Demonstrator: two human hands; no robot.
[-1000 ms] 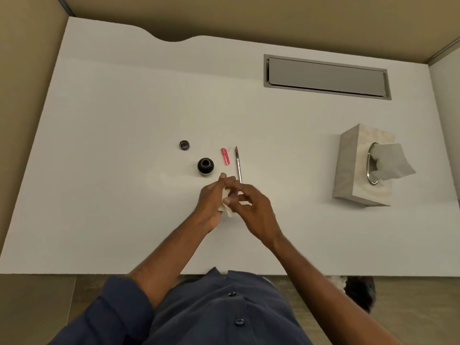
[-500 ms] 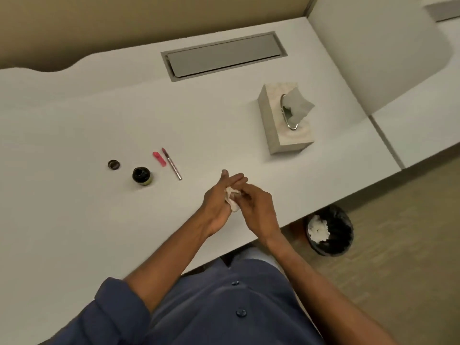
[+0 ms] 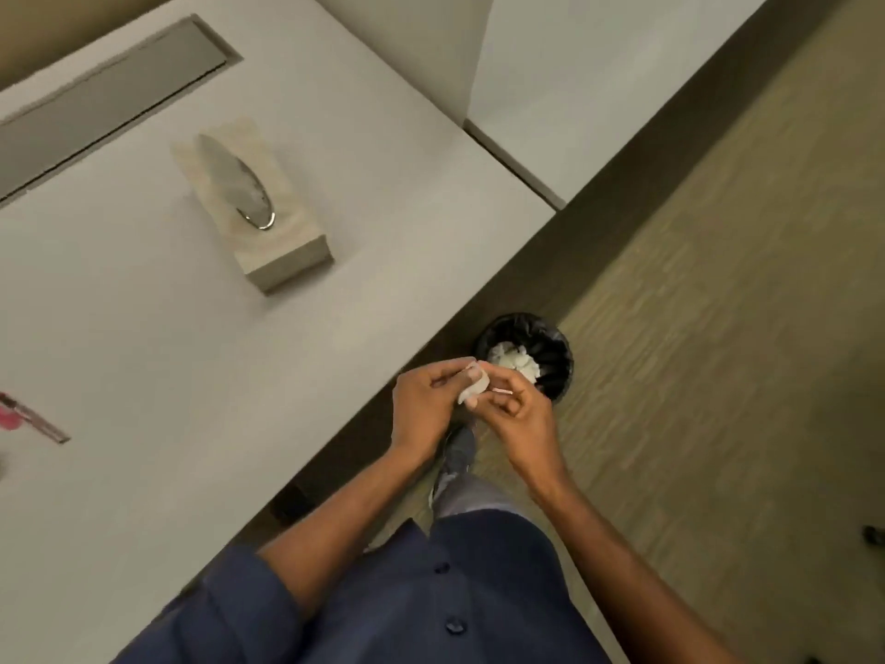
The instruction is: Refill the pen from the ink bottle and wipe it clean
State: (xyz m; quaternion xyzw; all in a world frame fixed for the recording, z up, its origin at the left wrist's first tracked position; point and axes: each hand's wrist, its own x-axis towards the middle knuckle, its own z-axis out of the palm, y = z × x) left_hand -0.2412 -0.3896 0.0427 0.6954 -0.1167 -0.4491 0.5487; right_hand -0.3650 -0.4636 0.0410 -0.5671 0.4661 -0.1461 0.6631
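My left hand [image 3: 424,414] pinches a crumpled white tissue [image 3: 471,388] just past the desk's front edge. Close beside it, my right hand [image 3: 517,414] has its fingers curled, touching the tissue's side; a thin pale strip shows at its fingertips. Both hands hover just in front of a black bin [image 3: 550,347]. The pen [image 3: 36,419] lies on the white desk [image 3: 191,352] at the far left edge of view, with its pink cap [image 3: 9,419] beside it. The ink bottle is out of view.
A beige tissue box [image 3: 254,208] stands on the desk's back middle. The black-lined bin holds several crumpled white tissues and stands on the carpet by the desk's right front corner. A grey cable hatch [image 3: 110,98] is set into the desk's rear. My shoe [image 3: 457,452] is below the hands.
The view has swung right and down toward the floor. Both hands have carried the tissue from over the desk to past its edge, near the bin. The pen stays on the desk.
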